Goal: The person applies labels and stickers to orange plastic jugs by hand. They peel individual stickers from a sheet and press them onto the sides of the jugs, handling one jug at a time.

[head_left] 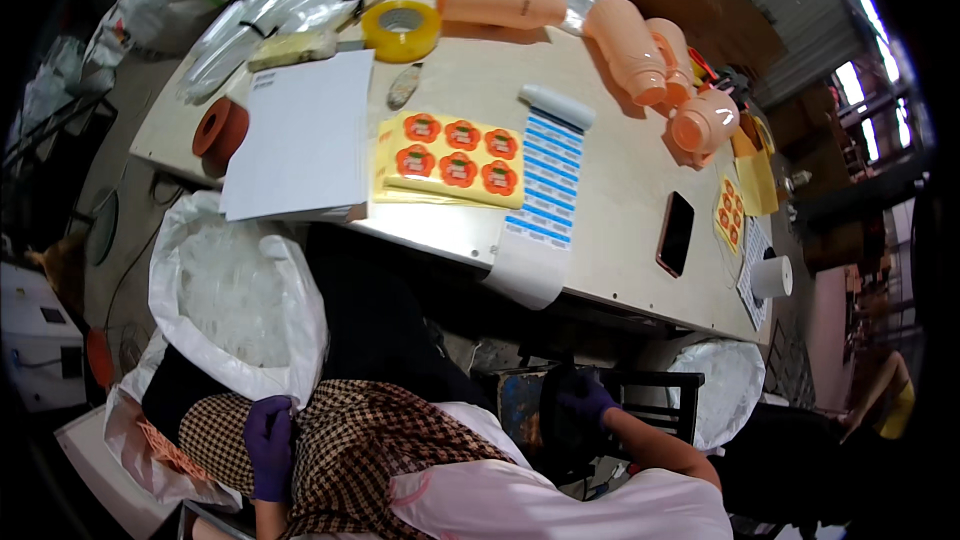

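My left hand (pixel 268 445), in a purple glove, is closed at the lower rim of a white sack (pixel 306 325) and pinches its edge. Clear plastic pieces (pixel 235 290) fill the sack, too jumbled to tell apart. Off to the right, my right hand (pixel 588 398), also purple-gloved, reaches to a black chair (pixel 655 378) with a worn blue patch (pixel 522 415). Its fingers look curled against something dark there; what they hold is hard to see. A checked cloth (pixel 375 430) covers my lap.
The table (pixel 620 230) bears sticker sheets (pixel 455 158), white paper (pixel 300 135), a label roll (pixel 555 110), yellow tape (pixel 400 30), a brown roll (pixel 220 128), a phone (pixel 676 233) and peach bottles (pixel 625 45). Another white sack (pixel 722 390) stands right; a person's arm (pixel 880 395) shows beyond.
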